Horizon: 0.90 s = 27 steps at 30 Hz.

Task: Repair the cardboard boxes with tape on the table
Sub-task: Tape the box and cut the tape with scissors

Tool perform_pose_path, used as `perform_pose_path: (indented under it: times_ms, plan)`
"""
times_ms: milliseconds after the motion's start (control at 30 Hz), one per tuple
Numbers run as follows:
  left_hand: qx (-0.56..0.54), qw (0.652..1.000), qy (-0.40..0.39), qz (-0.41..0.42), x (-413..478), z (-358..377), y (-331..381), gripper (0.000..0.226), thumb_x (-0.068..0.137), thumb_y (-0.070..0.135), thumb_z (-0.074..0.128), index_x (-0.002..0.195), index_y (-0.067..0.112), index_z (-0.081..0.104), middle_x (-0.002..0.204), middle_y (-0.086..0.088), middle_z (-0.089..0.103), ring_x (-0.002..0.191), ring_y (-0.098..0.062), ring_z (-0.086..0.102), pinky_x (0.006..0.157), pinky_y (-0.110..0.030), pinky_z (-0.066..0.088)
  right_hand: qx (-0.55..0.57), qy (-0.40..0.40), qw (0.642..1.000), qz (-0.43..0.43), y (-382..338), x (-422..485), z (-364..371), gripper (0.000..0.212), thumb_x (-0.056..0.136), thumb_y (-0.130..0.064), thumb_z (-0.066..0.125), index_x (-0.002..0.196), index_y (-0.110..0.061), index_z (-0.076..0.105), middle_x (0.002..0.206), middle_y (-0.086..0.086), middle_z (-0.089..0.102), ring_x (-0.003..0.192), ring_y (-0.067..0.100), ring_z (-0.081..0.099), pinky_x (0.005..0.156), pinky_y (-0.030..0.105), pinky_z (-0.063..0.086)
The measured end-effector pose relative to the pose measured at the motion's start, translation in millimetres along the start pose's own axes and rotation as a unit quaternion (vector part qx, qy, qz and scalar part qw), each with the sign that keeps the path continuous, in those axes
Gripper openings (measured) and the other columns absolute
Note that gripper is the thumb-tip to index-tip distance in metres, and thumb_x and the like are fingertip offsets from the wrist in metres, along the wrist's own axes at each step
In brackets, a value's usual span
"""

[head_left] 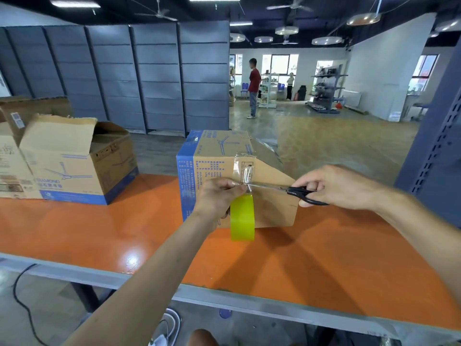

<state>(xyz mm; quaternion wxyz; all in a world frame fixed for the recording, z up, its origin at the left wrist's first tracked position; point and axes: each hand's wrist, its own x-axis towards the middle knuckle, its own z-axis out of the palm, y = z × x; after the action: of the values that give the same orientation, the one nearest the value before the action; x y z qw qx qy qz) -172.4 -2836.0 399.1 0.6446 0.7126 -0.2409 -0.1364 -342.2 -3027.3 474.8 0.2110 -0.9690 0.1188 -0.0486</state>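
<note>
A closed cardboard box [214, 156] with blue edges stands on the orange table [99, 231] in front of me. A strip of clear tape [243, 168] runs down its near face. My left hand [217, 198] grips a yellow-green tape roll [242, 218] against that face and pinches the tape's end. My right hand [336, 187] holds black-handled scissors [291, 191], whose blades reach left to the tape by my left fingers.
An open cardboard box [74, 161] with raised flaps stands at the left of the table, with more cardboard [10, 166] beside it. Grey shelving [124, 78] stands behind, and a blue rack post [439, 146] rises at the right. Two people stand far off.
</note>
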Motion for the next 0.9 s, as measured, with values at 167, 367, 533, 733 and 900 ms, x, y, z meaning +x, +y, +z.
perform_pose_path:
  times_ms: [167, 367, 533, 733, 900]
  plan:
    - [0.01, 1.0, -0.002, 0.0, 0.3, -0.5, 2.6, 0.016, 0.091, 0.02, 0.076, 0.078, 0.012, 0.077, 0.056, -0.001, 0.053, 0.042, -0.015, 0.034, 0.039, -0.019, 0.024, 0.018, 0.007, 1.0, 0.017, 1.7, -5.9, 4.8, 0.028, 0.093, -0.013, 0.068, 0.098, -0.04, 0.075, 0.077, -0.015, 0.075, 0.063, 0.014, 0.067, 0.076, 0.032, 0.053]
    - [0.008, 1.0, 0.01, -0.007, 1.0, 0.3, 5.0, 0.017, 0.09, 0.015, 0.076, 0.074, 0.012, 0.072, 0.05, 0.006, 0.048, 0.036, -0.008, 0.036, 0.037, -0.016, 0.025, 0.003, -0.048, 0.996, 0.075, 27.3, -35.8, 35.7, 0.027, 0.095, -0.008, 0.063, 0.107, -0.032, 0.065, 0.081, -0.007, 0.074, 0.061, 0.004, 0.062, 0.052, 0.017, 0.046]
    - [0.017, 1.0, 0.01, -0.003, 1.4, -0.3, 4.2, 0.022, 0.09, 0.016, 0.076, 0.069, 0.017, 0.07, 0.046, 0.01, 0.048, 0.038, -0.01, 0.036, 0.037, -0.017, 0.025, -0.166, -0.018, 0.985, 0.047, 40.9, -43.9, 101.2, 0.014, 0.091, -0.025, 0.066, 0.1, -0.032, 0.058, 0.09, -0.018, 0.07, 0.083, 0.006, 0.062, 0.073, 0.032, 0.051]
    - [0.025, 1.0, 0.013, 0.003, -2.2, -0.9, 7.8, 0.021, 0.088, 0.018, 0.079, 0.069, 0.019, 0.071, 0.044, 0.011, 0.048, 0.036, -0.006, 0.036, 0.037, -0.016, 0.026, -0.338, -0.082, 0.937, -0.018, 13.5, -35.4, 107.0, 0.027, 0.087, 0.001, 0.053, 0.098, -0.021, 0.064, 0.099, -0.003, 0.061, 0.096, 0.024, 0.061, 0.076, 0.039, 0.052]
    - [0.032, 0.999, 0.02, -0.003, -1.6, -0.6, 7.4, 0.016, 0.088, 0.018, 0.078, 0.073, 0.016, 0.073, 0.042, 0.013, 0.047, 0.034, -0.005, 0.036, 0.036, -0.016, 0.026, -0.289, 0.153, 0.934, -0.144, -42.3, -20.9, 77.5, 0.038, 0.093, -0.006, 0.048, 0.118, -0.029, 0.066, 0.107, -0.004, 0.067, 0.09, 0.032, 0.068, 0.069, 0.04, 0.054]
